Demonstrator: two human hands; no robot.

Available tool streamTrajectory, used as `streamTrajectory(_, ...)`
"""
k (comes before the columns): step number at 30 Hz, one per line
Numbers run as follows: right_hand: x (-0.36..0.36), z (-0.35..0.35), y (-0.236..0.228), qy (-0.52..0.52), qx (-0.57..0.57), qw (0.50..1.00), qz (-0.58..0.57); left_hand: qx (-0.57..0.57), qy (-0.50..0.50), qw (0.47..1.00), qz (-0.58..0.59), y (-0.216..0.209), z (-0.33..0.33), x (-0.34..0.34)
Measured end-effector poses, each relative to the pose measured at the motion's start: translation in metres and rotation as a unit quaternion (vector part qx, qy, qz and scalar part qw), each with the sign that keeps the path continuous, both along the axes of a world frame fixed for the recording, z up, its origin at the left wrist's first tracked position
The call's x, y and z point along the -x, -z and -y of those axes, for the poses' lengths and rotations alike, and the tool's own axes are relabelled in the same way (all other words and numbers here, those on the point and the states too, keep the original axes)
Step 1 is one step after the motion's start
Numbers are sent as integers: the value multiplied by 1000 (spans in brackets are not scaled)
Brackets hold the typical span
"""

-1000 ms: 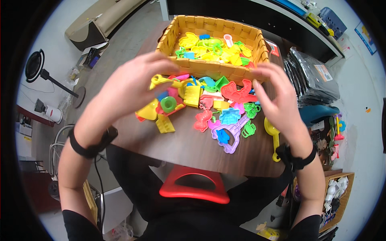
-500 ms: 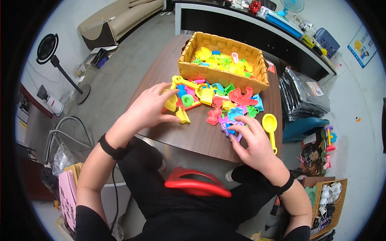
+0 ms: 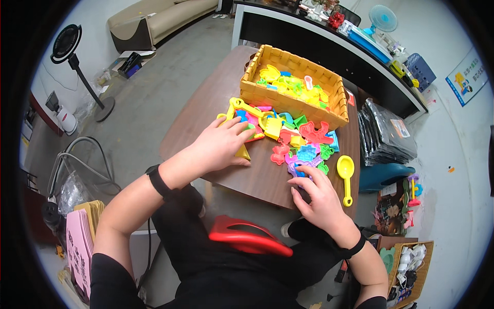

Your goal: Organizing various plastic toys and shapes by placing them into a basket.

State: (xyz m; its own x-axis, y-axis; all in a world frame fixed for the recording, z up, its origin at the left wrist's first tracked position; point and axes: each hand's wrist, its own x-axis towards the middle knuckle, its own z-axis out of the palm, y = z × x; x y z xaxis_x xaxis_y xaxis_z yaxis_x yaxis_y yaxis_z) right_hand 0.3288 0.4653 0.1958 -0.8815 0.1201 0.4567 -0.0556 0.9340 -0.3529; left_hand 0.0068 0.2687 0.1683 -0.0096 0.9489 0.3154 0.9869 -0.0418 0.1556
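A heap of bright plastic sand toys lies on the brown table (image 3: 257, 180). My left hand (image 3: 218, 147) rests over the left end of the heap with fingers spread, covering part of a yellow piece (image 3: 243, 152); a yellow long-handled toy (image 3: 242, 105) lies just beyond. My right hand (image 3: 319, 198) is at the near right edge of the heap, fingers apart, the tips beside a purple mould (image 3: 291, 169). Around it are a light-blue mould (image 3: 307, 152), a small red mould (image 3: 279, 154) and a larger red mould (image 3: 315, 133). A yellow toy spoon (image 3: 346, 167) lies at the right.
Behind the heap stands a woven basket (image 3: 293, 107) with more yellow and green toys. A red looped plastic object (image 3: 247, 242) is at my lap. Stacked black packages (image 3: 388, 131) stand right of the table, and a small basket of odds and ends (image 3: 411, 273) sits lower right.
My left hand has moved right and nearer, down onto the pieces at the heap's left end. The right hand stays by the purple mould. The whole view has shifted slightly.
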Motion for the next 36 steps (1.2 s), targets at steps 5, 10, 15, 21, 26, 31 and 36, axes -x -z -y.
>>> streamTrajectory(5, -1, 4, -3, 5, -9, 1000, 7, -64, 4, 998, 8, 2, 10, -11)
streamTrajectory(10, -9, -11, 4, 58, -37, 998, -6, 12, -36, 999, 10, -4, 16, -12)
streamTrajectory(15, -8, -4, 5, 96, -62, 994, 0, -49, -17, 999, 9, -7, 25, -10)
streamTrajectory(21, -7, 7, 6, 104, -56, 993, 6, -47, -31, 998, 21, -10, 25, 2)
streamTrajectory(26, -12, 13, 9, 139, -41, 989, 17, -38, -18, 998, 36, -6, 37, 14)
streamTrajectory(31, -13, 21, 11, 195, -14, 980, 28, -17, 15, 998, 50, 4, 92, 19)
streamTrajectory(36, 7, 25, 13, 244, 21, 969, 39, 13, 42, 997, 62, -8, 62, -8)
